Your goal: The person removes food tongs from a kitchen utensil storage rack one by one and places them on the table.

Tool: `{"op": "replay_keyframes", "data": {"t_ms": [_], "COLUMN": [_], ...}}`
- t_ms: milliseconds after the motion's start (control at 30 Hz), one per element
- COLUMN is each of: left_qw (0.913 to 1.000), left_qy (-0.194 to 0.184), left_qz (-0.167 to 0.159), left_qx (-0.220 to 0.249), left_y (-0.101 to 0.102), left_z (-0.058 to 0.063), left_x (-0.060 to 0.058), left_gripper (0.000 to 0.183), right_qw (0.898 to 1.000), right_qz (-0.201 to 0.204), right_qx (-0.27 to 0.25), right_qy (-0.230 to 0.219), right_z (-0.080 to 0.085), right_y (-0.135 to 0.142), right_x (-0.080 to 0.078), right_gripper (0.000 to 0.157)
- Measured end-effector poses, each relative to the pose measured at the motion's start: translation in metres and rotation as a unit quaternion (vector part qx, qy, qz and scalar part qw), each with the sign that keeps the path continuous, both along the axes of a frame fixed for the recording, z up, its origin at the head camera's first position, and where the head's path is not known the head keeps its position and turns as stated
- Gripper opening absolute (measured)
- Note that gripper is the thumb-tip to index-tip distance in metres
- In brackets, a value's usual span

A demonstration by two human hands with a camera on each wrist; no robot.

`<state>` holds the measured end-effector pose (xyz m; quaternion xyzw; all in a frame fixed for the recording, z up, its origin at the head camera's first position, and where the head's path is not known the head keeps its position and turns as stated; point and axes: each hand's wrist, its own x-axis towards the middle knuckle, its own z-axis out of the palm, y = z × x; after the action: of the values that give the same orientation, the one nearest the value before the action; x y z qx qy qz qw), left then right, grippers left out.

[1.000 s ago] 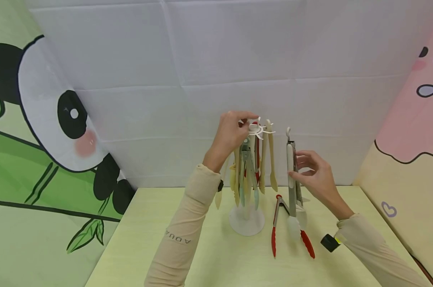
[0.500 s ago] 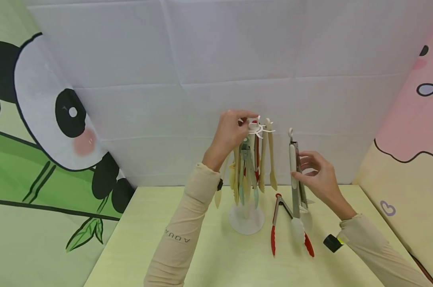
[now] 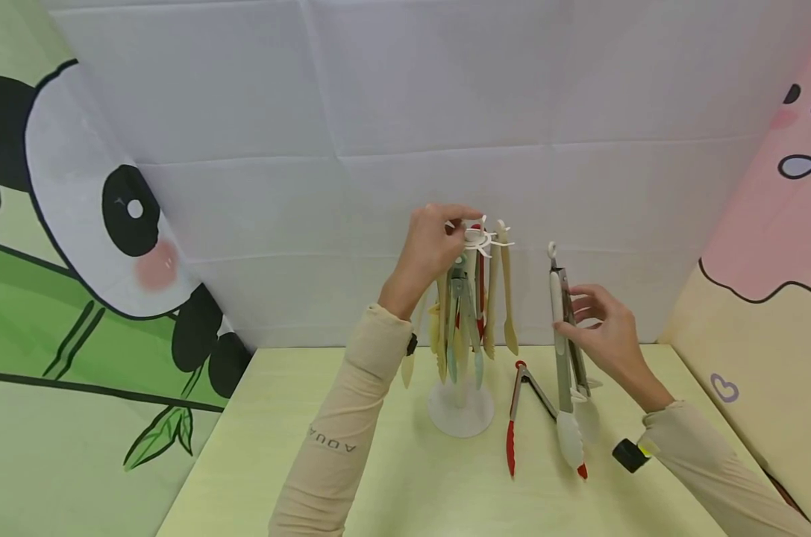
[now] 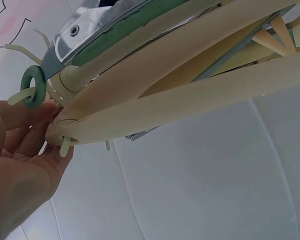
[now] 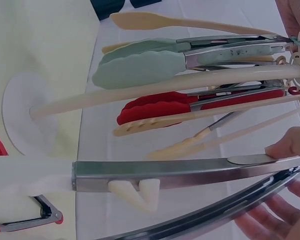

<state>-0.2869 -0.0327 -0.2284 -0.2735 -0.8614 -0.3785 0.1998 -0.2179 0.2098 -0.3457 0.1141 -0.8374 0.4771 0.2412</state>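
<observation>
My left hand [image 3: 424, 250] grips the hooked top of a white rotary rack [image 3: 460, 416], which stands upright on a round base. Green-tipped tongs [image 5: 140, 70], red-tipped tongs [image 5: 155, 109] and beige tongs [image 4: 165, 117] hang from its hooks. In the left wrist view my fingers are curled near the hook ring, partly hidden behind a beige handle. To the right of the rack, my right hand [image 3: 605, 328] holds metal tongs with white tips [image 3: 561, 358] around their upper arms, thumb on one side and fingers on the other. Their hanging loop points up and the tips downward.
A second pair of red-tipped tongs [image 3: 515, 418] lies spread on the pale yellow table [image 3: 298, 447], partly behind the white tips. A white cloth [image 3: 351, 186] hangs behind the table, with printed panels on both sides.
My right hand has shifted a little to the right with the white-tipped tongs, which now cover more of one red tip. My left hand has stayed at the rack's top.
</observation>
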Motion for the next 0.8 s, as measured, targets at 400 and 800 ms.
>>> {"op": "replay_keyframes", "data": {"t_ms": [400,800], "left_qw": [0.9999,0.9999], "left_qy": [-0.007,-0.008], "left_qz": [0.008,0.011], "left_qx": [-0.002,-0.007], "left_y": [0.001,0.002], "left_z": [0.0,0.0], "left_x": [0.001,0.0], "left_gripper": [0.041,0.041], "right_qw": [0.999,0.996], "right_qz": [-0.02,-0.032], "right_qx": [0.025,0.056], "right_qy": [-0.028,-0.058], "right_z": [-0.028,-0.036], "right_y": [0.021,0.033], "right_x": [-0.018,-0.016], "right_gripper": [0.045,0.044]}}
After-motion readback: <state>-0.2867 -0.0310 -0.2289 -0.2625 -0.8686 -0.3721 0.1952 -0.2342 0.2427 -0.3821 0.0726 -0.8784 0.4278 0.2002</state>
